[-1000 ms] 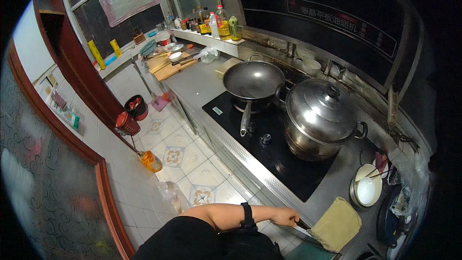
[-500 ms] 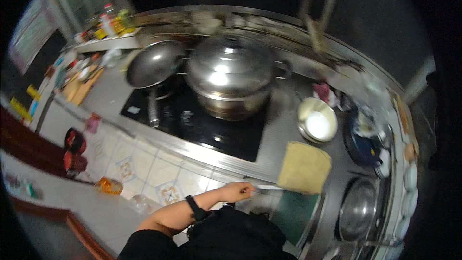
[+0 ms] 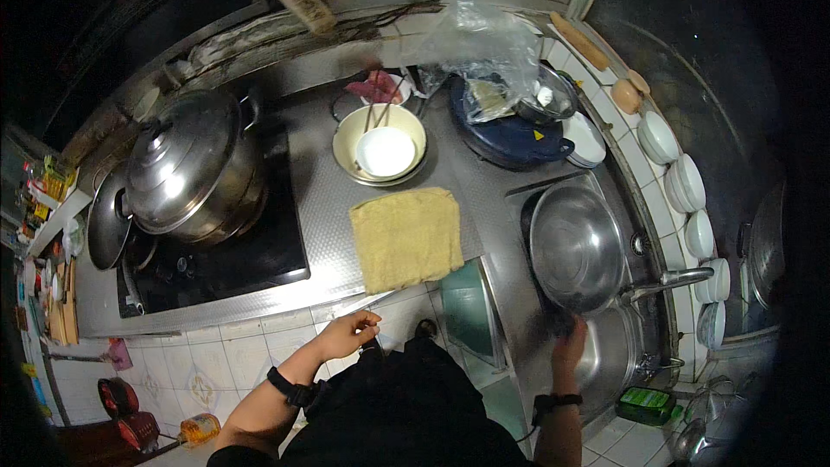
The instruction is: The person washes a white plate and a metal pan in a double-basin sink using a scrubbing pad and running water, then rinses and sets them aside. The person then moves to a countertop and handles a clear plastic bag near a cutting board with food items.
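Bench [image 3: 316,169]: patterned steel, between the stove [image 3: 212,275] and the sink [image 3: 603,350].
Yellow cloth [image 3: 406,242]: flat near the bench's front edge, just beyond the left hand [image 3: 348,335] and apart from it.
Left hand: half open, fingers loosely bent.
Metal basin [image 3: 577,246]: at the sink, just beyond the right hand [image 3: 568,346]; whether they touch is unclear.
Right hand: blurred; cannot tell if open or closed.
Cream bowl [image 3: 347,145]: beyond the cloth, holding a white bowl [image 3: 386,152].

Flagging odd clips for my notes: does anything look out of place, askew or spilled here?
Mildly: a crumpled clear plastic bag is draped over part of the dark blue pan by the sink, which looks untidy. I see no obvious spill.
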The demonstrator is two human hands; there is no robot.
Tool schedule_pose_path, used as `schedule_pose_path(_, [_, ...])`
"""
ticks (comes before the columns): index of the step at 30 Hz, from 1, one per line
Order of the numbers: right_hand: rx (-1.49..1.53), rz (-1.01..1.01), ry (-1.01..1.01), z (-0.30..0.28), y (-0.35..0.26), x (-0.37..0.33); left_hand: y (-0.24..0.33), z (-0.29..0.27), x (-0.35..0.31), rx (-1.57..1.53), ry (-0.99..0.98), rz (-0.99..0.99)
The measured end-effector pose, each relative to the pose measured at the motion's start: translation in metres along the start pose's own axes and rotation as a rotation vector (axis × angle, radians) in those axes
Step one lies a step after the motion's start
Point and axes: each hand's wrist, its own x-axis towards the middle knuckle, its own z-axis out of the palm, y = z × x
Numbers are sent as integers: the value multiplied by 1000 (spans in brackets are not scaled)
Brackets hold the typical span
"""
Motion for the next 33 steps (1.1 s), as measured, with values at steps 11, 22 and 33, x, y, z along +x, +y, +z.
schedule_pose_path(11, [23,-345,-171,66,-113,122,20,26,-19,-33,164,-161])
schedule_pose_path(22, [49,-186,-40,10,-46,106,2,37,-21,-209,242,-232])
schedule_pose_path(33, [-136,704,-68,-46,96,-65,77,51,95,50,-225,-98])
